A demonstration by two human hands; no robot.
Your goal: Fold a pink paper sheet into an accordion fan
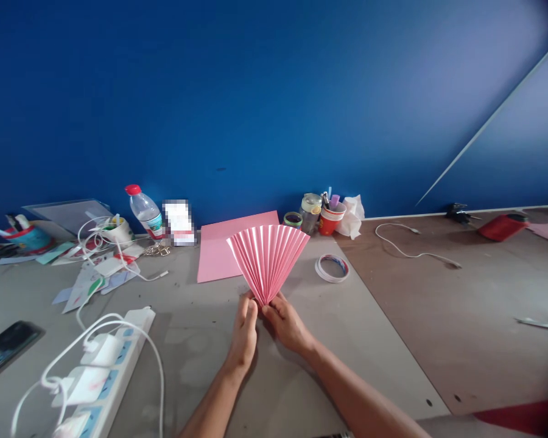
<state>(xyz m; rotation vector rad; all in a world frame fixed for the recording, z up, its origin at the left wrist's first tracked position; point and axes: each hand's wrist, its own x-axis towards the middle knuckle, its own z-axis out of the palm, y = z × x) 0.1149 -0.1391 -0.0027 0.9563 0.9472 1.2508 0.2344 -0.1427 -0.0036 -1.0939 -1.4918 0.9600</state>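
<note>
A pink pleated paper fan (268,258) stands spread open above the grey table top (201,340). My left hand (245,331) and my right hand (287,322) both pinch the fan's narrow bottom end, fingers closed on it from either side. Behind the fan a flat pink paper sheet (219,249) lies on the table.
A roll of tape (332,268) lies right of the fan. Cups and jars (322,216) stand by the blue wall. At left are a water bottle (145,211), a power strip (105,371) with white cables, a phone (4,348) and paper scraps. A white cable (411,249) crosses the brown board.
</note>
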